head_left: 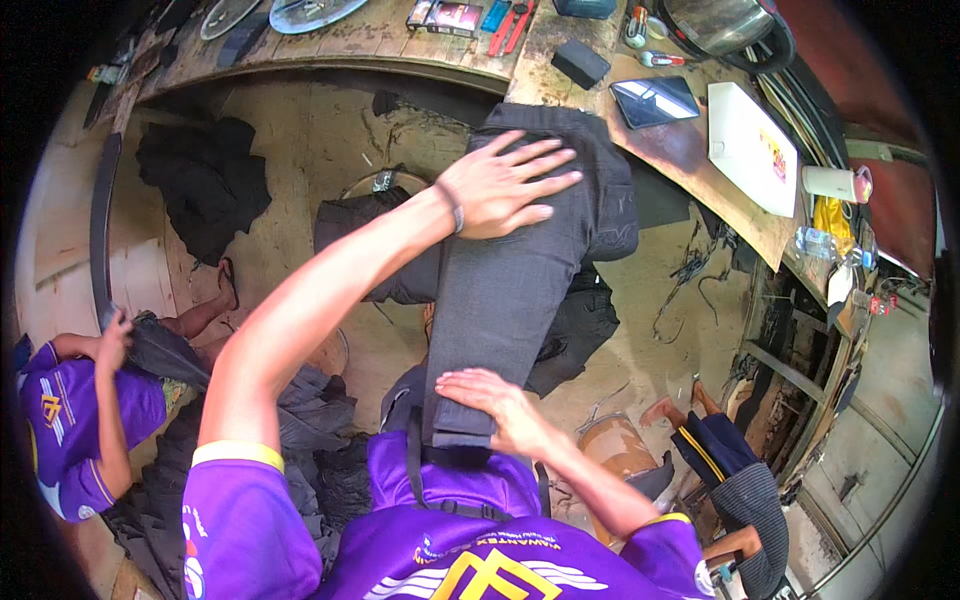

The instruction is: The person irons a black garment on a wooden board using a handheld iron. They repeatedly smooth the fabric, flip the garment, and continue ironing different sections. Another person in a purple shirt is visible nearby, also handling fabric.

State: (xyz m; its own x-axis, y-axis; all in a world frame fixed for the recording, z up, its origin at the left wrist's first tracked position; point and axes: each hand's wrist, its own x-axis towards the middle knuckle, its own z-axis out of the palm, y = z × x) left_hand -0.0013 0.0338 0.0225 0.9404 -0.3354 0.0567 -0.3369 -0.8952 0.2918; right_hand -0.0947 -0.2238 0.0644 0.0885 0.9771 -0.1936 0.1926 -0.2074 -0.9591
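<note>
While dark folded trousers [505, 290] lie stretched beneath both palms, a person in a purple shirt [345, 555] spreads the left hand [510, 190] flat on their upper part, its fingers fanned wide and grasping nothing. Nearer the wearer's body, the right hand [505, 410] rests across the lower leg just above the hem, its fingers nearly straight on the cloth; whether the thumb pinches the edge cannot be told. The trousers run from beneath the right fingers to just past the left ones, where their far end comes up to a wooden bench [400, 48]. Beyond the left fingers and to their right, the bench carries a black block [580, 63], a dark-screened device [655, 102] and, farther right, a white box [750, 150]. Ahead of the same fingers, near the bench's top edge, lies a red tool [510, 30]. Well to the left of the left fingers, a dark garment [205, 180] lies crumpled on the floor [320, 120]. Lower down, well left of the right fingers, a co-worker [70, 420] in purple sits with hands raised near dark cloth [165, 350].
</note>
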